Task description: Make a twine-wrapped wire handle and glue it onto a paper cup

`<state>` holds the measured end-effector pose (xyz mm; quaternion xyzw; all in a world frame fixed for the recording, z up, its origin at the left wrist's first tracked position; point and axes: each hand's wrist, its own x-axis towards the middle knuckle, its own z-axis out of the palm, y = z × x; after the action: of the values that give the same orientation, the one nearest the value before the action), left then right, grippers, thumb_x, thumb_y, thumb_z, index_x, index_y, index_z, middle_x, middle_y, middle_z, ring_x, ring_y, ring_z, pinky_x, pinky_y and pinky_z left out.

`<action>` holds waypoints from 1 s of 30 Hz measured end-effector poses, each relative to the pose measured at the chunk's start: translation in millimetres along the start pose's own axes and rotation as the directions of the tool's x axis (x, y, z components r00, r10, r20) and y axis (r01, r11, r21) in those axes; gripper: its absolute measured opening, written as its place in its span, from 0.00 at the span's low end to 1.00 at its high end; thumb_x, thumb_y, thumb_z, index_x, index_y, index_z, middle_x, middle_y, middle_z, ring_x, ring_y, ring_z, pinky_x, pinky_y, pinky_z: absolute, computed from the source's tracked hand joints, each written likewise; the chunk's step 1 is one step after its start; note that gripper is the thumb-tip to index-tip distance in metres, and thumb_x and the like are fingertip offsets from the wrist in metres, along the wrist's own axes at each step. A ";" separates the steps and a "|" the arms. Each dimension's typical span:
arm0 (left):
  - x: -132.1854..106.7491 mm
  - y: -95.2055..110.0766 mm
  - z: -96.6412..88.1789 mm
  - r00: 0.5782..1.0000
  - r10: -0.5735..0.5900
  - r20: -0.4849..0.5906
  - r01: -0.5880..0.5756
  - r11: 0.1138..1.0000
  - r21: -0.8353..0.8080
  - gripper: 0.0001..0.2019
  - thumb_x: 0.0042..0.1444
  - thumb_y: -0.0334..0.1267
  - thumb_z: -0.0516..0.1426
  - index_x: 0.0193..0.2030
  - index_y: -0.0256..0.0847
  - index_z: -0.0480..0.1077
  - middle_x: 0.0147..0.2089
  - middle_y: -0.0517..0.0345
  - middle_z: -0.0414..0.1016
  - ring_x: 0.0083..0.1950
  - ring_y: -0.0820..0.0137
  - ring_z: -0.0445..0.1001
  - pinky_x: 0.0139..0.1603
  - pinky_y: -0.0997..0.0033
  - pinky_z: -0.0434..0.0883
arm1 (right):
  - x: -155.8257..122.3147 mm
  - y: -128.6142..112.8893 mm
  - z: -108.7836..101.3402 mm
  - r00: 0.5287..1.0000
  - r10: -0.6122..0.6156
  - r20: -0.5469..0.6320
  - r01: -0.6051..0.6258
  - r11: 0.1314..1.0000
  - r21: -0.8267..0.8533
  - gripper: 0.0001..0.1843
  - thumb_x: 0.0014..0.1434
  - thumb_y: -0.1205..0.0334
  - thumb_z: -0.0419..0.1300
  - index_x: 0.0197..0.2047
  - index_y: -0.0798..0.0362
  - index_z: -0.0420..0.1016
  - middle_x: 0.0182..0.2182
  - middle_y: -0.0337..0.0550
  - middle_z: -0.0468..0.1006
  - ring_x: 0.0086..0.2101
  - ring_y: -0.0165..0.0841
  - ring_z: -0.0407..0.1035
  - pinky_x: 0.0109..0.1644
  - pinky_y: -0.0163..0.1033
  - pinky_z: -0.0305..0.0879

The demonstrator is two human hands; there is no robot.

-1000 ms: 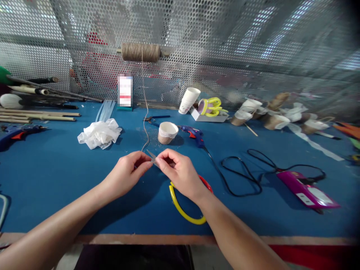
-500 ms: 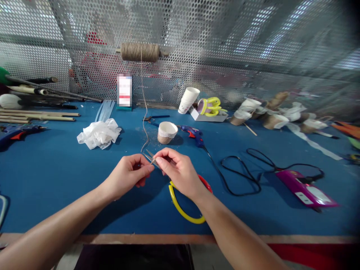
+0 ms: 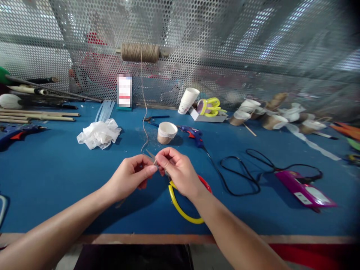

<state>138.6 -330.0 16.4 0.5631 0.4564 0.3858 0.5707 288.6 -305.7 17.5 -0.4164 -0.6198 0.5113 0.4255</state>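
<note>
My left hand (image 3: 135, 173) and my right hand (image 3: 177, 169) meet above the blue table, thumbs and fingertips pinching a short piece of twine (image 3: 155, 162). Most of the piece is hidden by the fingers; a thin end seems to hang below my left wrist. Beneath my hands lie large scissors (image 3: 180, 213) with yellow and red handles, their blades partly covered. Just beyond stands a paper cup (image 3: 165, 138), brown-wrapped at its lower part and white above. From a spool of twine (image 3: 140, 52) on the mesh wall, a strand runs down to the table near the blades.
A blue glue gun (image 3: 194, 135) lies right of the cup, its black cord looping to a purple power strip (image 3: 305, 189). Crumpled white plastic (image 3: 99, 134) and glue sticks (image 3: 105, 110) lie left. Stacked paper cups (image 3: 188, 100) and wrapped cups stand behind. Bamboo sticks (image 3: 39, 114) are far left.
Both hands stay close together; my left hand has shifted slightly right, towards my right fingertips. The twine piece has turned a little between them. Things on the table lie as before.
</note>
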 end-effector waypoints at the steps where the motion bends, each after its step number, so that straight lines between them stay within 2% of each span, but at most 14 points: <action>1: -0.1 0.1 -0.1 1.000 -0.011 0.020 0.011 1.000 -0.012 0.13 0.53 0.45 0.52 0.26 0.37 0.63 0.20 0.66 0.62 0.17 0.81 0.59 0.18 0.80 0.56 | 0.2 0.3 -0.3 1.000 -0.005 -0.017 0.005 1.000 0.010 0.10 0.53 0.57 0.58 0.29 0.55 0.68 0.20 0.34 0.67 0.20 0.23 0.60 0.25 0.32 0.58; 4: 0.4 0.8 -1.4 1.000 -0.004 0.011 0.004 1.000 0.001 0.13 0.54 0.45 0.52 0.26 0.37 0.64 0.19 0.67 0.60 0.17 0.82 0.56 0.18 0.80 0.54 | 1.5 1.5 -1.5 1.000 0.004 -0.021 -0.002 0.995 0.102 0.08 0.51 0.58 0.61 0.32 0.54 0.72 0.24 0.37 0.71 0.22 0.24 0.61 0.26 0.32 0.58; 8: 1.8 1.9 -3.4 0.998 0.019 -0.054 -0.018 1.000 0.021 0.12 0.52 0.44 0.54 0.26 0.37 0.64 0.17 0.68 0.58 0.18 0.81 0.55 0.18 0.79 0.54 | 2.9 2.0 -2.3 0.998 0.047 0.038 -0.056 0.958 0.282 0.12 0.50 0.56 0.60 0.38 0.52 0.75 0.30 0.40 0.72 0.26 0.25 0.63 0.27 0.33 0.60; 11: 2.0 2.3 -3.7 0.998 0.018 -0.062 -0.016 0.999 0.035 0.11 0.52 0.43 0.54 0.25 0.37 0.64 0.17 0.68 0.58 0.17 0.81 0.55 0.18 0.80 0.54 | 2.1 1.6 -2.0 0.998 0.050 0.047 -0.058 0.978 0.200 0.13 0.52 0.53 0.58 0.36 0.54 0.74 0.27 0.40 0.71 0.25 0.26 0.63 0.27 0.33 0.59; 14: 1.2 2.1 -2.7 1.000 -0.002 -0.028 0.003 0.999 0.049 0.11 0.52 0.43 0.54 0.26 0.37 0.64 0.16 0.68 0.58 0.17 0.81 0.55 0.17 0.80 0.53 | 0.2 1.0 -1.6 0.999 -0.021 0.037 0.021 1.000 -0.005 0.11 0.54 0.55 0.57 0.30 0.55 0.70 0.22 0.36 0.67 0.22 0.24 0.60 0.26 0.32 0.58; 16: 0.8 1.7 -1.6 1.000 -0.018 0.011 0.017 1.000 0.022 0.12 0.52 0.44 0.54 0.26 0.37 0.63 0.16 0.68 0.59 0.17 0.81 0.56 0.17 0.80 0.53 | -0.8 0.9 -1.3 0.997 -0.070 0.032 0.072 0.995 -0.072 0.11 0.55 0.55 0.56 0.28 0.55 0.68 0.21 0.35 0.66 0.22 0.24 0.59 0.26 0.32 0.57; 19: 1.7 0.4 -0.5 0.998 -0.036 0.058 0.041 0.996 -0.081 0.14 0.52 0.46 0.54 0.25 0.36 0.62 0.19 0.67 0.61 0.17 0.82 0.58 0.17 0.80 0.55 | -0.9 2.1 -1.0 0.998 -0.059 0.029 0.059 0.998 -0.027 0.13 0.55 0.53 0.56 0.28 0.55 0.67 0.21 0.36 0.66 0.23 0.24 0.59 0.27 0.32 0.57; 23: 5.2 -2.5 -2.3 0.998 -0.052 0.029 0.057 0.978 -0.200 0.15 0.51 0.46 0.55 0.25 0.37 0.61 0.20 0.67 0.62 0.16 0.83 0.58 0.16 0.81 0.55 | 1.5 4.2 0.0 0.996 0.020 0.085 -0.036 0.981 0.190 0.21 0.55 0.45 0.53 0.37 0.56 0.71 0.27 0.41 0.69 0.25 0.26 0.62 0.27 0.33 0.59; 25: 6.3 -3.6 -3.4 0.998 -0.064 0.016 0.066 0.972 -0.228 0.15 0.51 0.46 0.56 0.25 0.37 0.61 0.19 0.67 0.62 0.16 0.83 0.58 0.16 0.81 0.54 | 2.3 4.8 0.9 0.996 0.052 0.070 -0.068 0.968 0.240 0.25 0.56 0.43 0.50 0.39 0.57 0.72 0.29 0.43 0.69 0.26 0.26 0.62 0.26 0.33 0.59; 30: 5.8 -4.1 -2.5 0.998 -0.066 0.017 0.068 0.979 -0.194 0.15 0.50 0.47 0.56 0.25 0.37 0.61 0.19 0.67 0.62 0.16 0.83 0.59 0.16 0.81 0.56 | 2.2 5.4 2.1 0.998 0.067 -0.010 -0.063 0.971 0.232 0.21 0.55 0.46 0.53 0.34 0.56 0.75 0.27 0.41 0.69 0.24 0.25 0.61 0.25 0.32 0.58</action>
<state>137.6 -324.0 12.0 0.4910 0.4324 0.4062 0.6380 286.4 -303.5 12.2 -0.3883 -0.5382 0.5902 0.4596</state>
